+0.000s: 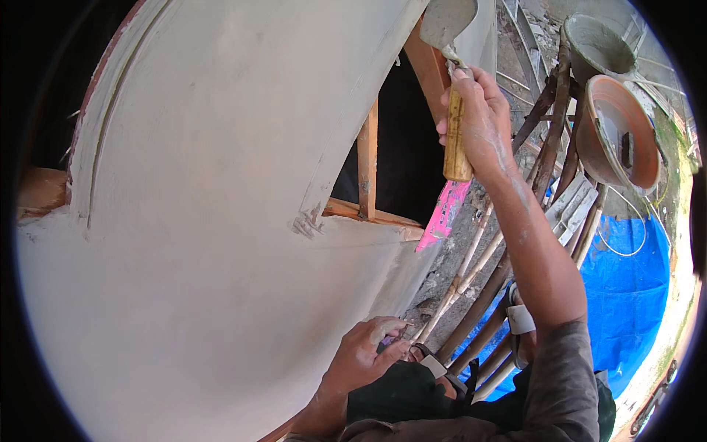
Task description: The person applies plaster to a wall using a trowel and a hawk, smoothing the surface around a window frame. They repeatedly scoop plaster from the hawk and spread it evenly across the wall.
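My right hand (482,121) is raised at the upper right, wrapped around the wooden handle of a trowel (456,140). The trowel's metal blade (448,20), smeared with grey plaster, points up and overlaps the edge of the pale plastered wall (206,147). Beside this hand is a dark opening in the wall, framed by wooden strips (367,158). A bright pink patch (443,214) shows just below the handle's end. Low in the view, my left hand (362,357) is beside the wall, its plaster-stained fingers curved and apart, with nothing visible held.
Wooden poles (479,324) form a platform under my sandalled feet. At the right stand a grey bucket (600,48) and an orange-brown basin (641,140) with a tool inside. A blue tarp (626,295) lies below. Rubble covers the ground at the upper right.
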`<state>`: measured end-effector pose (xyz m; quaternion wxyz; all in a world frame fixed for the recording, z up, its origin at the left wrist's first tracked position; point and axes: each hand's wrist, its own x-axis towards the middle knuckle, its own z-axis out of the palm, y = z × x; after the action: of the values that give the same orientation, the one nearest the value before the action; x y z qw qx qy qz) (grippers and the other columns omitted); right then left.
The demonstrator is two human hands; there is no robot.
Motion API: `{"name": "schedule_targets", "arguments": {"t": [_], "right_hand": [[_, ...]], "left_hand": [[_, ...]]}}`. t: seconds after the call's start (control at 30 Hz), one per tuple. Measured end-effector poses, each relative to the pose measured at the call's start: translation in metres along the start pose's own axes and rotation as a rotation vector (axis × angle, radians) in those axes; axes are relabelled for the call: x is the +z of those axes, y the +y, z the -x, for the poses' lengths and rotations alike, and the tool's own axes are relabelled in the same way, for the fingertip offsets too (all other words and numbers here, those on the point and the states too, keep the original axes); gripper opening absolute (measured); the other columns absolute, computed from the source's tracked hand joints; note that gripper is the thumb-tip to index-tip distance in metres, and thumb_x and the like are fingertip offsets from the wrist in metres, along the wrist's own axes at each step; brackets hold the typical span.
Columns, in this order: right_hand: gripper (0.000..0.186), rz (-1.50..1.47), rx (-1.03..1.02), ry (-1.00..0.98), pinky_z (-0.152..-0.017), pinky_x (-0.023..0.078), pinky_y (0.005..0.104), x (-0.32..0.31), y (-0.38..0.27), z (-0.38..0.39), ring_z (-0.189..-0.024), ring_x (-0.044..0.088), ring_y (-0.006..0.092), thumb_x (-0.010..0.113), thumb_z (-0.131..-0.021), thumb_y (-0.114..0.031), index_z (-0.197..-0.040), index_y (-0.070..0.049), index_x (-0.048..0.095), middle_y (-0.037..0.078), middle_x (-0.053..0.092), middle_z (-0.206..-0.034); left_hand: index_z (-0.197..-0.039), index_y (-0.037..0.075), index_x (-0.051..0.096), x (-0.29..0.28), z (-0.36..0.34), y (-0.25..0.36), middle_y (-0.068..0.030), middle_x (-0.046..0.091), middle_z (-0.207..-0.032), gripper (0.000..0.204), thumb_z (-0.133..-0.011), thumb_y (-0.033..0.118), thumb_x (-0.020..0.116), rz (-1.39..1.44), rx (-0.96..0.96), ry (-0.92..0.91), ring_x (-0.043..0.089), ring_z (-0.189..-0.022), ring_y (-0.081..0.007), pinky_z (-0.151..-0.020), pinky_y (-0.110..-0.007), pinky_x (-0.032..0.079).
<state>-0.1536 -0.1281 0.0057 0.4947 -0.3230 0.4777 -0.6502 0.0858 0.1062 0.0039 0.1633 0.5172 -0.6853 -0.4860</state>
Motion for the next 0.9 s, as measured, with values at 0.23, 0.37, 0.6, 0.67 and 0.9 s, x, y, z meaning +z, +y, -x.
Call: {"name": "schedule_targets", "arguments": {"t": [0.23,0.37,0.6,0.67,0.9], "right_hand": [[0.04,-0.466,0.021,0.078,-0.047,0.049,0.0334,0.064,0.017,0.006,-0.052,0.057,0.0163,0.043,-0.098,-0.03,-0.122,0.002,0.045,0.011,0.055,-0.086],[0.038,-0.497,0.034,0.063,-0.047,0.049,0.0347,0.067,0.02,0.004,-0.052,0.057,0.0171,0.042,-0.098,-0.029,-0.12,0.002,0.044,0.011,0.054,-0.085],[0.046,-0.473,0.053,0.032,-0.05,0.051,0.0318,0.069,0.015,0.007,-0.059,0.057,0.0155,0.041,-0.099,-0.029,-0.131,0.003,0.043,0.009,0.056,-0.086],[0.044,-0.501,0.067,0.03,-0.05,0.051,0.0321,0.07,0.013,0.008,-0.059,0.057,0.0156,0.041,-0.098,-0.028,-0.13,0.002,0.043,0.009,0.056,-0.086],[0.041,-0.525,0.129,0.05,-0.046,0.049,0.0329,0.083,0.011,0.025,-0.053,0.055,0.0156,0.043,-0.098,-0.029,-0.127,-0.001,0.045,0.009,0.056,-0.084]], "left_hand": [[-0.116,0.003,0.058,-0.018,0.021,-0.008,-0.013,0.066,-0.109,0.028,-0.093,0.015,0.067,0.062,-0.037,0.011,0.067,-0.087,-0.0193,-0.079,-0.031,0.052],[-0.116,0.002,0.059,-0.022,0.027,-0.005,-0.0125,0.065,-0.106,0.027,-0.094,0.017,0.064,0.051,-0.075,-0.013,0.066,-0.088,-0.0196,-0.081,-0.031,0.052],[-0.116,0.001,0.06,-0.023,0.032,-0.005,-0.0136,0.065,-0.105,0.027,-0.095,0.017,0.062,0.077,-0.074,-0.04,0.066,-0.088,-0.0193,-0.081,-0.032,0.051],[-0.116,0.0,0.06,-0.023,0.033,-0.005,-0.0137,0.065,-0.106,0.027,-0.095,0.017,0.062,0.09,-0.083,-0.041,0.066,-0.088,-0.0193,-0.081,-0.032,0.051],[-0.116,0.001,0.059,-0.024,0.04,-0.004,-0.0137,0.065,-0.109,0.027,-0.096,0.019,0.061,0.078,-0.087,-0.026,0.066,-0.088,-0.02,-0.08,-0.032,0.052]]}}
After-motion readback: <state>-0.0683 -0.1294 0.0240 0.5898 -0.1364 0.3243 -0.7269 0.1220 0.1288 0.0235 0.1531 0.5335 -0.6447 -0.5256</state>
